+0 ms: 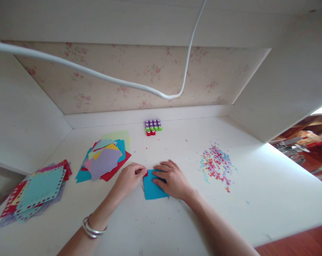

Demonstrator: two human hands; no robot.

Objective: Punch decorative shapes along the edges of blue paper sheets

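A blue sheet of paper (154, 190) lies flat on the white table in front of me. My left hand (132, 176) is closed at its upper left corner, with fingers pinched on a small red paper punch (146, 173). Most of the punch is hidden by the fingers. Pressed on the sheet's right part is my right hand (172, 177), fingers stretched out and spread. Behind my hands, several small paper punches (153, 125) in purple, green and red stand in rows.
Loose coloured paper (104, 163) is piled left of my hands. Farther left lies a stack of sheets with holes punched along their edges (40, 188). Tiny punched paper bits (216, 161) are scattered at right. A white cable (139, 86) hangs across the view before the patterned back wall.
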